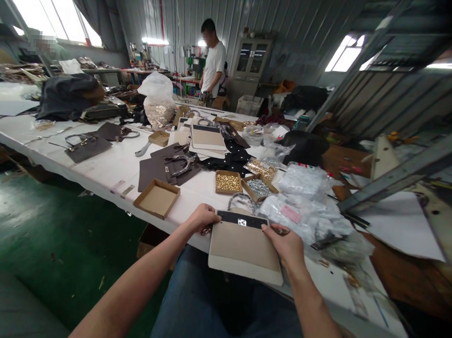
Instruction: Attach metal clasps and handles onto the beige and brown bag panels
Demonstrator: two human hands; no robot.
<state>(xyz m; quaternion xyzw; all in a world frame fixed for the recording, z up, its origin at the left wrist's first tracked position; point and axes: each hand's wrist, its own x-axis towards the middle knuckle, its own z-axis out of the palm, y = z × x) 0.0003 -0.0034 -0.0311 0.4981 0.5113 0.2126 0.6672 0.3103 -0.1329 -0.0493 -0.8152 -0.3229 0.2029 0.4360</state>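
I hold a flat beige bag panel (244,249) with a black top band and a small metal clasp, at the near edge of the white table (107,169). My left hand (202,218) grips the panel's upper left corner, fingers curled. My right hand (288,244) pinches its upper right corner. A metal ring handle (241,200) lies just behind the panel.
An open cardboard box (157,198) sits to the left. Small boxes of gold studs (228,182) and silver studs (259,188), plastic bags (304,204), dark leather pieces (165,168) and more beige panels (207,137) cover the table. A person in a white shirt (214,61) stands at the far end.
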